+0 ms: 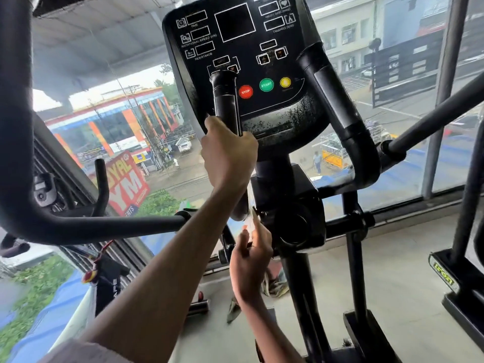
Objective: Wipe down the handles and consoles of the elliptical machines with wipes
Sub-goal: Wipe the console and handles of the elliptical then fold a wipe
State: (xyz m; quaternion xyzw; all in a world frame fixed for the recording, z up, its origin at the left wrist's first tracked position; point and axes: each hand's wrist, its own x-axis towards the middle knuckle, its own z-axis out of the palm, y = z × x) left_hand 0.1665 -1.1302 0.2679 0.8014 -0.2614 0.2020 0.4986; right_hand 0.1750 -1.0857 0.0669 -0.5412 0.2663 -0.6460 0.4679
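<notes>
At console (251,61) base: left hand (229,155) curled round inner left handle (226,100), holding wipe (201,127) against it; right hand (250,258) lower, pinching pale wipe end (252,222); advisable to keep wrap tight, drag full length, then console's speckled lower edge.

My left hand (229,153) reaches up and forward, arm stretched out, fingers curled in a grip. My right hand (250,260) sits lower, fingers loosely bent, pinching something thin.
</notes>
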